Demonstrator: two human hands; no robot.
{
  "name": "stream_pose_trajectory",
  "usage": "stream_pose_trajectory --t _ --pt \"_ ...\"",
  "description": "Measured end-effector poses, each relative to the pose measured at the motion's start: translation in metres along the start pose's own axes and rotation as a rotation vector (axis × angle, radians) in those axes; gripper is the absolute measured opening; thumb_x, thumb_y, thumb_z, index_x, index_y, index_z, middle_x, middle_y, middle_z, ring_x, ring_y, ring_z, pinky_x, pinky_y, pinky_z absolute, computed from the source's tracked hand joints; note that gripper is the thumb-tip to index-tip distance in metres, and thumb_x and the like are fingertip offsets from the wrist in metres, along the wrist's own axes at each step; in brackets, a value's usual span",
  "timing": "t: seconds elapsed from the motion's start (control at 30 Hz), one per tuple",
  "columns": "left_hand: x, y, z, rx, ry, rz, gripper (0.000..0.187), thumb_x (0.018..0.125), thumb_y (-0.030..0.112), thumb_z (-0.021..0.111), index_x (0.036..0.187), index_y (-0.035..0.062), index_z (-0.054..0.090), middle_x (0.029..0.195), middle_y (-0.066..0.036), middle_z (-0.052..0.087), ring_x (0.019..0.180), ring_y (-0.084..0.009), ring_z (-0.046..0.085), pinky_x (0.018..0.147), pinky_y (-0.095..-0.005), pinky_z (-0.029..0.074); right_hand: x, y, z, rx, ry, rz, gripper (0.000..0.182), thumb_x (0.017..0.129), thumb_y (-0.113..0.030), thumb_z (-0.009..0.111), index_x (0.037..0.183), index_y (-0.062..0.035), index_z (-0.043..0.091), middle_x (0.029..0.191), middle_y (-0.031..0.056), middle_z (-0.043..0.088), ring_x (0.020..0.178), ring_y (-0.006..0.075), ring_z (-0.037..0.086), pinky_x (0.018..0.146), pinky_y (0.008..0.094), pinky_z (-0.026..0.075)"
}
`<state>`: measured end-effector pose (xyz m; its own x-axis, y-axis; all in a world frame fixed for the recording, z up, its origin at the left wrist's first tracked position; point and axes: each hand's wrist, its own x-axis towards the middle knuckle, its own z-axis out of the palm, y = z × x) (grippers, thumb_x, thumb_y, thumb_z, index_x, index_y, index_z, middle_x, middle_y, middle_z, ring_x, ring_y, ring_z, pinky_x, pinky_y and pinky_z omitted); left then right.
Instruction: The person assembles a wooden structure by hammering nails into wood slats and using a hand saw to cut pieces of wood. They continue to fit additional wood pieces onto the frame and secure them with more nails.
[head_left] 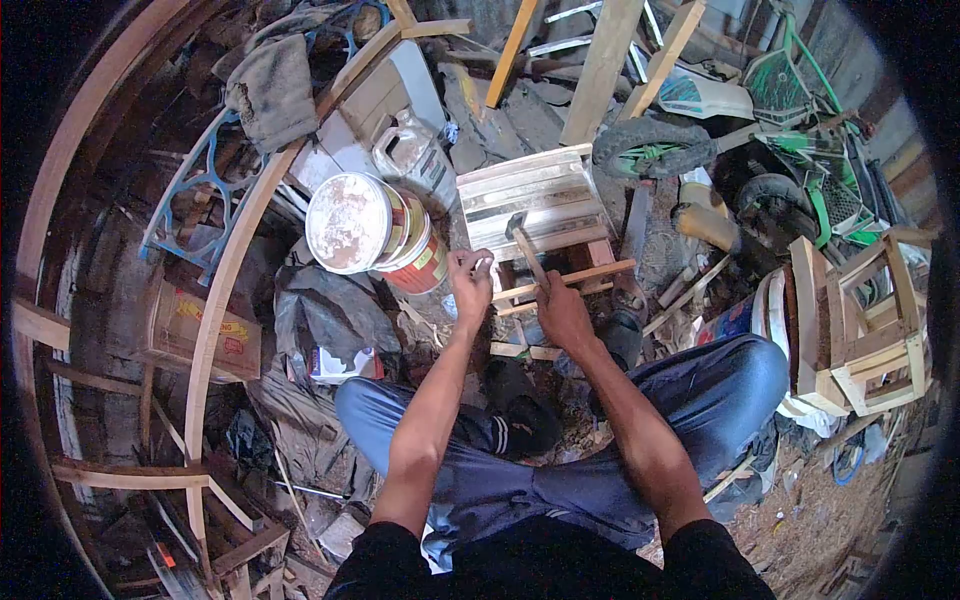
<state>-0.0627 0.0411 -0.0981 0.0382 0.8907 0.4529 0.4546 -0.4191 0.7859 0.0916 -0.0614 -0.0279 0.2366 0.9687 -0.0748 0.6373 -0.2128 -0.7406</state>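
Note:
My right hand (562,312) is wrapped round the wooden handle of a hammer (528,250), whose head lies over the slats of a small wooden crate (525,190). The crate stands between my feet, its pale slats side by side and its near part still showing a gap. At the crate's near left corner, my left hand (471,284) is closed with the fingertips pressed together; what they hold, if anything, is too small to name. A thin wooden strip (600,272) runs across the near side, just beyond my right hand.
Paint buckets (350,225) and a plastic jug (415,155) stand left of the crate. A small tyre (655,148) lies beyond it on the right. Another slatted wooden crate (870,330) rests by my right knee. A long curved timber (215,300) rises at left.

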Motion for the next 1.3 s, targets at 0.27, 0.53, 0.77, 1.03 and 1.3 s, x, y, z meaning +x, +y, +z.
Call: stream_pose_trajectory --t 0.27,0.53,0.77,1.03,1.3 --pt "0.0 0.002 0.003 -0.117 -0.029 -0.152 0.011 0.08 0.012 0.065 0.088 0.004 0.067 0.09 -0.011 0.046 0.088 -0.0249 0.05 0.08 -0.0374 0.041 0.001 0.004 0.001 -0.01 -0.021 0.001 0.025 0.092 -0.024 0.046 0.102 -0.0017 0.042 0.08 0.0298 0.06 0.079 0.0492 0.058 0.07 0.0578 0.046" --pt "0.005 0.019 -0.006 0.099 -0.057 0.051 0.012 0.08 0.015 0.063 0.084 0.0047 0.068 0.09 -0.013 0.052 0.09 -0.0296 0.051 0.082 -0.0382 0.04 -0.004 -0.003 0.003 -0.016 -0.075 -0.024 0.024 0.091 -0.022 0.047 0.103 -0.0018 0.043 0.081 0.0288 0.06 0.079 0.0474 0.059 0.07 0.0571 0.046" --pt "0.005 0.015 -0.005 0.181 -0.018 0.207 0.009 0.08 0.008 0.061 0.085 0.0031 0.066 0.088 -0.012 0.055 0.085 -0.0275 0.052 0.079 -0.0366 0.041 -0.008 -0.013 -0.006 -0.051 -0.11 -0.013 0.033 0.09 -0.021 0.049 0.114 0.0018 0.045 0.084 0.0308 0.06 0.082 0.0464 0.058 0.072 0.0541 0.045" --pt "-0.003 -0.013 -0.011 -0.197 0.169 -0.322 0.022 0.084 0.015 0.063 0.1 -0.0006 0.065 0.089 -0.009 0.067 0.083 -0.0145 0.058 0.077 -0.0289 0.045 -0.006 -0.005 -0.001 -0.024 -0.085 -0.027 0.025 0.091 -0.021 0.049 0.105 -0.0006 0.045 0.079 0.0304 0.06 0.078 0.0484 0.058 0.067 0.0557 0.045" --pt "0.0 0.054 -0.02 -0.125 0.152 -0.477 0.017 0.084 0.012 0.06 0.093 -0.0011 0.065 0.076 -0.012 0.064 0.07 -0.0179 0.06 0.067 -0.0303 0.046 -0.007 -0.007 0.005 -0.069 -0.109 -0.037 0.032 0.09 -0.021 0.049 0.113 0.0012 0.044 0.079 0.0305 0.06 0.077 0.0481 0.058 0.068 0.0546 0.046"
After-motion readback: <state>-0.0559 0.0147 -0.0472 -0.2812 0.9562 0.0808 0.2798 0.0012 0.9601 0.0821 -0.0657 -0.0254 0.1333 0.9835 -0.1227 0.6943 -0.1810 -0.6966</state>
